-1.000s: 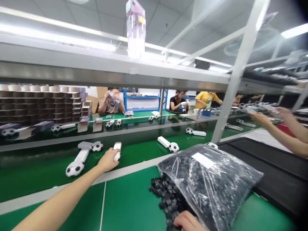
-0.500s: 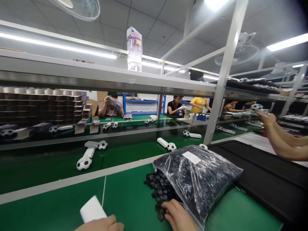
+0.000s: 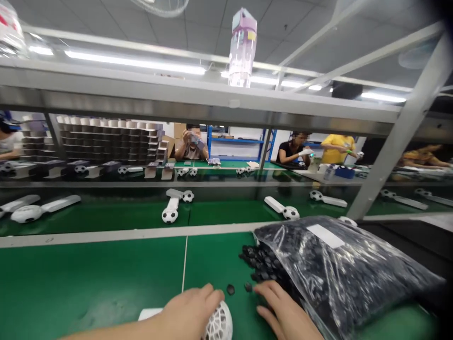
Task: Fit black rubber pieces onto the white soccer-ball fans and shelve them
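White lattice-ended piece (image 3: pixel 221 323), partly hidden, gripped by left hand (image 3: pixel 189 310); right hand (image 3: pixel 288 312) cut off, fingers (image 3: pixel 271 291) parted

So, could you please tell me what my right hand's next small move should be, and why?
Probably have your right hand pinch the nearer loose black piece: it lies just by the fingertips, apart from the black pile. Your left hand holds the white piece, whose visible round end shows open gaps and no black patches.
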### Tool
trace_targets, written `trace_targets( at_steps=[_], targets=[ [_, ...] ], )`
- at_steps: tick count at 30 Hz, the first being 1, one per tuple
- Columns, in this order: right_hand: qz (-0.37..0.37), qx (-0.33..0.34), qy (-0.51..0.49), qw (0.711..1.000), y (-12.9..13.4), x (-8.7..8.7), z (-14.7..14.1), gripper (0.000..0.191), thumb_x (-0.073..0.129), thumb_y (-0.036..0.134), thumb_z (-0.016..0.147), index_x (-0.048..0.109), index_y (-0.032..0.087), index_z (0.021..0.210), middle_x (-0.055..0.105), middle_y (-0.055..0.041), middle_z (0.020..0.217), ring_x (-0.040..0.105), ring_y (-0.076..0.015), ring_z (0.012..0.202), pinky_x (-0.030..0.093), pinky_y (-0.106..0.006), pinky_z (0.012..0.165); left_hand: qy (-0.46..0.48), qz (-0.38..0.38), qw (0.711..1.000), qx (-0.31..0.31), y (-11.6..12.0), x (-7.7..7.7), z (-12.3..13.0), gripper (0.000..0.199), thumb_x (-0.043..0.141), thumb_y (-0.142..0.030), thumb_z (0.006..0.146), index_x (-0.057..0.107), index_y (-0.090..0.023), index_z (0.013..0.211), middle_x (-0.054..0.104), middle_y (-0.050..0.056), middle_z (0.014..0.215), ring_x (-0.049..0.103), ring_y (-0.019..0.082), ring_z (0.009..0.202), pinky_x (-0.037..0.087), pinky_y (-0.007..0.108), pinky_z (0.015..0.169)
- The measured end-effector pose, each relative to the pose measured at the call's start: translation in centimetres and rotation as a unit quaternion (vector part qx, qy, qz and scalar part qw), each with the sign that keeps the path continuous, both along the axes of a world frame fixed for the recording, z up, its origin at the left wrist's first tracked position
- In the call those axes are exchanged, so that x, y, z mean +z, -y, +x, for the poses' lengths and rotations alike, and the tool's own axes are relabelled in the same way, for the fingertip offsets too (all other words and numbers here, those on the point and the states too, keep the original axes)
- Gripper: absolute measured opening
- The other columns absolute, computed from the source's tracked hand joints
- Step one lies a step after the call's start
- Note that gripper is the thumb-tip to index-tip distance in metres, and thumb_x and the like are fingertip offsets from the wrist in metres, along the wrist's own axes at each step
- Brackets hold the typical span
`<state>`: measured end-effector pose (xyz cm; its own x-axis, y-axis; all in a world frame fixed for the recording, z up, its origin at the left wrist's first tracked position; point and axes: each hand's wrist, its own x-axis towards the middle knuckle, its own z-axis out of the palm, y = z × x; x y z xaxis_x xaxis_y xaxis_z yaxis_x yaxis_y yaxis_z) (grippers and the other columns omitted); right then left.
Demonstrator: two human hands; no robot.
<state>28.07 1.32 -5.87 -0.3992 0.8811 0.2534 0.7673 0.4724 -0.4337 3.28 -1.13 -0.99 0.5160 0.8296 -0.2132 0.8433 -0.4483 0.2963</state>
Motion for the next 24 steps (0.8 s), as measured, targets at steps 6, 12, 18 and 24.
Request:
trace_targets(
  at_steps=[6,12,18,24],
  targets=[
    [-0.036,0.037,0.040,0.998,-1.0,4.0,-3.1,0.022,0.049,0.019,0.086,0.060,0.018,0.105,0.058,-0.0072,0.104,0.057,-0.0167,0.096,0.044,-0.028,0.087,0.043,0.036,0.998,0.002,1.2,0.2,-1.4,0.068,0.054,-0.051,0.072,0.037,-0.019,0.130,0.048,0.014,0.126,0.049,0.032,0.110,0.038,0.044,0.095],
    [-0.072,0.062,0.056,0.994,-2.7,3.2,-4.8,0.022,0.054,0.025,0.084,0.062,0.020,0.103,0.059,-0.0059,0.102,0.058,-0.0165,0.091,0.044,-0.028,0.084,0.087,0.019,0.987,0.131,-1.2,-0.1,-2.7,0.068,0.051,-0.065,0.070,0.039,-0.022,0.122,0.055,0.009,0.117,0.055,0.029,0.100,0.045,0.037,0.081],
    [-0.088,0.079,0.054,0.991,-3.5,2.5,-6.2,0.012,0.057,0.017,0.081,0.063,0.017,0.091,0.058,-0.0059,0.092,0.056,-0.0164,0.089,0.042,-0.028,0.083,0.098,0.048,0.990,0.088,-1.0,-0.2,-2.8,0.068,0.064,-0.050,0.064,0.038,-0.024,0.122,0.049,0.006,0.124,0.052,0.027,0.106,0.044,0.035,0.084],
    [-0.096,0.079,0.044,0.991,-3.7,2.6,-5.8,0.006,0.061,0.014,0.076,0.061,0.015,0.082,0.053,-0.0028,0.078,0.053,-0.0127,0.073,0.043,-0.026,0.073,0.099,0.043,0.989,0.100,-1.1,-0.2,-2.6,0.069,0.063,-0.052,0.064,0.038,-0.023,0.122,0.049,0.007,0.124,0.053,0.028,0.106,0.045,0.037,0.083]
  ],
)
